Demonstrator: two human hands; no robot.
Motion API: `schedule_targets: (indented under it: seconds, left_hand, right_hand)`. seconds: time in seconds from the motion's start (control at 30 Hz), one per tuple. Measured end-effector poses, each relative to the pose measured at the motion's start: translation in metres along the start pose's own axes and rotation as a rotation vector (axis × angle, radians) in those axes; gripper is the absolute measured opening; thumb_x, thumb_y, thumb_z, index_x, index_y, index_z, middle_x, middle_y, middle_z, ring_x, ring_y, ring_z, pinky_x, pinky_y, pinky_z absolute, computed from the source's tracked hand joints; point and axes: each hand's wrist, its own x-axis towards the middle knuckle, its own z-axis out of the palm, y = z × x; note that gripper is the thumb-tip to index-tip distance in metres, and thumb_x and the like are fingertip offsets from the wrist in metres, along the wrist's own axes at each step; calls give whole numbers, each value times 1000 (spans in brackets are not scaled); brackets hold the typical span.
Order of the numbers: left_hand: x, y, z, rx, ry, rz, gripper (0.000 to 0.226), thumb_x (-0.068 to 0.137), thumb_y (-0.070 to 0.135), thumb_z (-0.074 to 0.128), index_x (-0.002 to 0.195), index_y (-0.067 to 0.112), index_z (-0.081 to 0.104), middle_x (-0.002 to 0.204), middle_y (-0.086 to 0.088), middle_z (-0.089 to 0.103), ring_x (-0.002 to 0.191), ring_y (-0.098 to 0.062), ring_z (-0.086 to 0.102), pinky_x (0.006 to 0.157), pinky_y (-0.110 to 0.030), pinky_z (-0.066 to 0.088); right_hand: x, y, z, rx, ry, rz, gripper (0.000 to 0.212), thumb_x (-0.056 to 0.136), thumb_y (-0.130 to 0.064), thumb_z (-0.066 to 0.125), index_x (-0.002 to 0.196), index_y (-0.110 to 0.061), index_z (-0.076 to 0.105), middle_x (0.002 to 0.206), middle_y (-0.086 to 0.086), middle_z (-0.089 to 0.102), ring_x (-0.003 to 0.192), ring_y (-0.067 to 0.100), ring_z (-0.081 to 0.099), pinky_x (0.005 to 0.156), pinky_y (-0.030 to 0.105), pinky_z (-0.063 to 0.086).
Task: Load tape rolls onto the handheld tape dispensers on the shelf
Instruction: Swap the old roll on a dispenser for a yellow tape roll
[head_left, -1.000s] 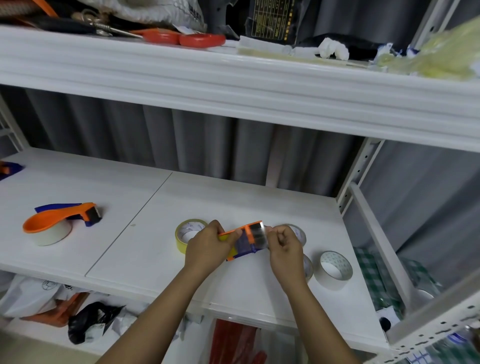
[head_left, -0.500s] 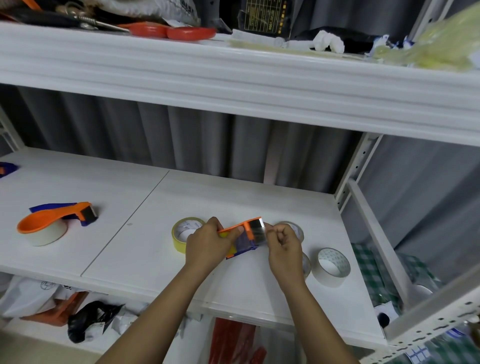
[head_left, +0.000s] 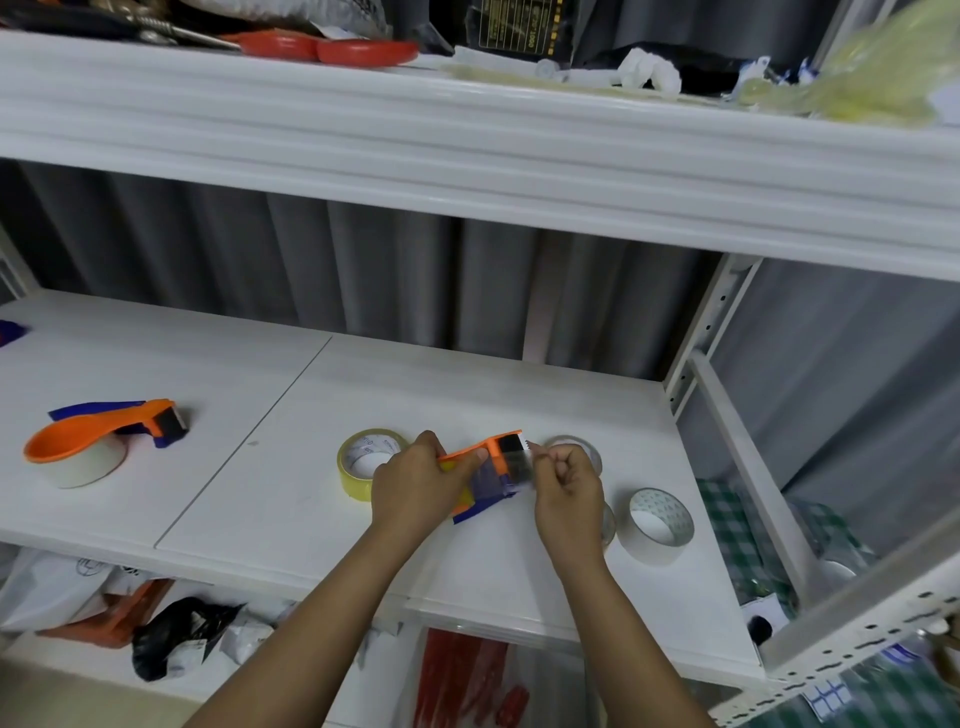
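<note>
Orange tape dispenser (head_left: 491, 475): held in left hand (head_left: 415, 486) grip above shelf (head_left: 260, 499); right hand (head_left: 569, 483) pinches tape end at blade.

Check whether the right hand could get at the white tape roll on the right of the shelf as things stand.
Probably yes, once freed: the white tape roll lies in the open just right of the right hand, nothing between them. But that hand is pinching tape at the orange dispenser.

Both forearms reach forward side by side; the left hand (head_left: 415, 486) has its fingers curled in a grip, the right hand (head_left: 566, 483) pinches with curled fingers.
</note>
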Motion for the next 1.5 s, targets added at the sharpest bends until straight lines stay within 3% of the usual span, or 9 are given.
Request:
schedule_targets:
  seconds: [0.3, 0.7, 0.8, 0.87, 1.0, 1.1, 1.23, 1.4, 1.5]
  left_hand:
    - [-4, 4, -3, -21, 17, 30, 46, 86, 64, 42, 85, 19, 49, 65, 6, 51, 65, -16, 55, 61, -31, 51]
    - [-19, 1, -7, -124, -118, 67, 48, 74, 62, 60, 84, 18, 43, 72, 3, 58, 67, -16, 59, 56, -32, 46]
    - [-22, 0, -10, -107, -131, 93, 50, 72, 61, 64, 86, 18, 44, 76, 2, 61, 69, -17, 59, 58, -34, 47]
    - [-23, 1, -12, -93, -146, 104, 51, 72, 62, 65, 87, 18, 44, 77, 2, 61, 70, -16, 60, 60, -35, 49]
    - [-25, 0, -15, -106, -175, 107, 49, 71, 63, 64, 85, 21, 43, 76, 6, 59, 68, -11, 58, 58, -32, 47]
    - [-28, 2, -14, -92, -145, 106, 51, 69, 64, 65, 84, 21, 43, 76, 7, 59, 68, -10, 58, 57, -31, 48]
    - [-32, 5, -13, -75, -106, 86, 53, 67, 66, 65, 84, 21, 43, 75, 7, 59, 68, -12, 58, 55, -30, 46]
    - [-32, 6, -14, -57, -77, 47, 52, 68, 66, 65, 85, 22, 42, 77, 8, 59, 70, -12, 59, 54, -29, 49]
    - [-30, 8, -17, -48, -63, 34, 53, 68, 67, 65, 86, 22, 43, 78, 7, 59, 70, -13, 59, 53, -27, 47]
  right_hand:
    - [2, -4, 0, -27, 41, -23, 24, 90, -6, 56, 68, -13, 49, 60, -16, 58, 56, -8, 51, 53, 3, 38]
    - [6, -2, -5, -69, 25, -11, 19, 91, -30, 60, 72, -29, 54, 69, -25, 64, 66, -12, 59, 48, 2, 39]
    - [5, -1, -8, -33, 7, 7, 17, 91, -26, 62, 75, -27, 55, 70, -16, 64, 65, -11, 60, 50, 3, 41]
    - [3, -1, -10, -17, -5, 20, 15, 90, -23, 62, 77, -26, 56, 74, -13, 64, 67, -7, 61, 56, 7, 46]
    - [1, 0, -13, -12, -28, 30, 14, 89, -26, 63, 77, -23, 58, 72, -11, 64, 70, -1, 62, 68, 30, 54]
    - [2, 1, -15, -77, -27, -1, 23, 88, -33, 62, 75, -15, 60, 70, -13, 63, 68, 2, 60, 68, 34, 53]
    - [1, 4, -14, -159, -12, -6, 29, 87, -43, 60, 69, -20, 58, 67, -19, 62, 69, -2, 60, 63, 31, 54]
    - [1, -4, -7, -159, 4, -9, 30, 83, -51, 57, 68, -25, 57, 74, -34, 59, 72, -12, 58, 51, 5, 43]
    - [5, -5, -2, -137, 14, 5, 31, 81, -54, 57, 71, -25, 56, 65, -14, 63, 69, -1, 62, 52, 10, 46]
